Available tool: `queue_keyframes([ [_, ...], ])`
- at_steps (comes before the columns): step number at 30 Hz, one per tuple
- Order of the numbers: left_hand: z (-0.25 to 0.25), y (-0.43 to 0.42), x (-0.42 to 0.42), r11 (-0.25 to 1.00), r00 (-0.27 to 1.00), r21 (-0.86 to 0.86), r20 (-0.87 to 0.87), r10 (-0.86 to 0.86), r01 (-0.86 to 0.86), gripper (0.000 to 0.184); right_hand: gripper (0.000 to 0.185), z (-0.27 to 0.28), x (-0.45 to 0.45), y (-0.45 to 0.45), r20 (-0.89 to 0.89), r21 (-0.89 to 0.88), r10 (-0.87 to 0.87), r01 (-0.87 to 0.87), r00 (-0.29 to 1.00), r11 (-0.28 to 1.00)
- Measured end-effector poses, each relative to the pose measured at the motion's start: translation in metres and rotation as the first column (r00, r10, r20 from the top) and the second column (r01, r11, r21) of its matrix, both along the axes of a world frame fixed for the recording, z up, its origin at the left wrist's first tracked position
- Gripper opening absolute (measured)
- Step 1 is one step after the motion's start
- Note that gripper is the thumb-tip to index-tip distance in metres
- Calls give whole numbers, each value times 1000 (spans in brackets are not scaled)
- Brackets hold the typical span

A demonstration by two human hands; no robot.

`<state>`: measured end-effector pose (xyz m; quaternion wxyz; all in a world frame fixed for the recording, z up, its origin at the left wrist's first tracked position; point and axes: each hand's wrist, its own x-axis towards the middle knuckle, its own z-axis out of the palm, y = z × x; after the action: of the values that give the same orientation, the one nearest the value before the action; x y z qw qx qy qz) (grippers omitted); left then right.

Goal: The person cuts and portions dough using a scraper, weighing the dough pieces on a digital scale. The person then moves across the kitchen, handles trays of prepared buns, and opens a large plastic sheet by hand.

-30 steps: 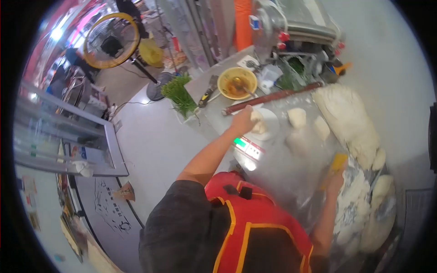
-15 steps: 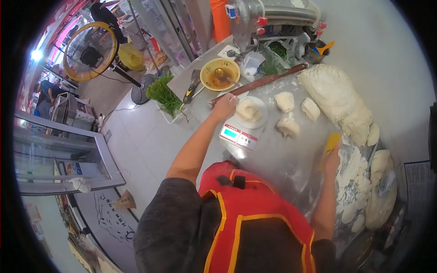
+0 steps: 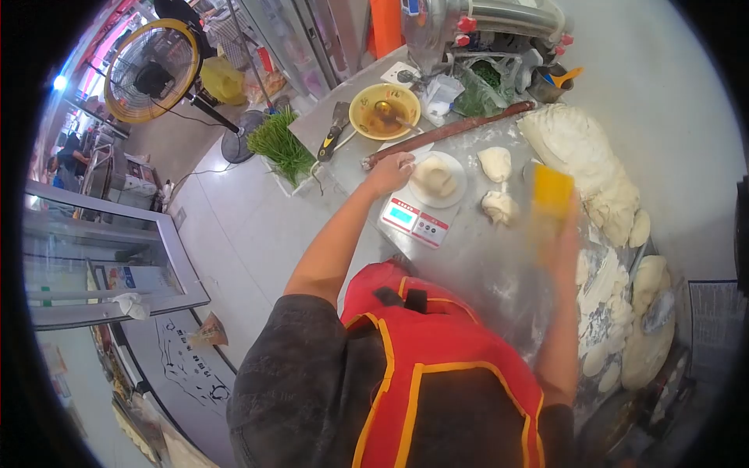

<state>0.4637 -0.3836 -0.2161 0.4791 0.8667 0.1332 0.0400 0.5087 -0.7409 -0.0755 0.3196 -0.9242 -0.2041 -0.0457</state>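
My right hand (image 3: 563,234) grips a yellow dough scraper (image 3: 552,191), both smeared by motion, over the right part of the metal table. My left hand (image 3: 388,175), its fingers curled, is at the left edge of a white plate (image 3: 457,181). What those fingers hold, if anything, is hidden. A lump of dough (image 3: 434,178) sits on this plate, which rests on a digital scale (image 3: 415,222) with a lit display. Between the plate and the scraper lie two dough pieces, one pale and smooth (image 3: 495,164), the other rougher (image 3: 499,207).
A long wooden rolling pin (image 3: 452,134) lies behind the scale, near a yellow bowl (image 3: 385,111) of brown liquid. A large dough mass (image 3: 581,160) lies at the right, with floury scraps (image 3: 605,300) nearer me. Green stalks (image 3: 285,148) stand beside the table; a fan (image 3: 152,70) is beyond.
My right hand has swung the scraper up and leftward, toward the small dough pieces. The third piece, previously beside the large mass, no longer shows. My left hand stays by the plate.
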Motion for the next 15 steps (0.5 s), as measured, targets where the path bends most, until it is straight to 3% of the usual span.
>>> queue_keyframes([
  [1, 3, -1, -1, 1000, 1000, -2, -22, -15, 15, 38, 71, 8, -11, 20, -122, 17, 19, -17, 992, 1000],
  [4, 0, -5, -1, 992, 995, -123, -101, 17, -30, 38, 72, 19, -31, 71, -158, -142, 150, -173, 976, 975],
  [7, -2, -8, -3, 992, 999, -127, -49, 12, -18, 37, 73, 14, -37, 105, -193, -90, 284, -305, 939, 948],
  [13, -13, -14, -8, 957, 979, -213, -91, 184, -199, 33, 81, -25, -35, 143, -197, -241, 352, -393, 915, 887],
  [15, -16, -21, -11, 958, 968, -137, -21, 251, -251, 29, 79, -31, -35, 149, -172, -301, 359, -396, 917, 867],
])
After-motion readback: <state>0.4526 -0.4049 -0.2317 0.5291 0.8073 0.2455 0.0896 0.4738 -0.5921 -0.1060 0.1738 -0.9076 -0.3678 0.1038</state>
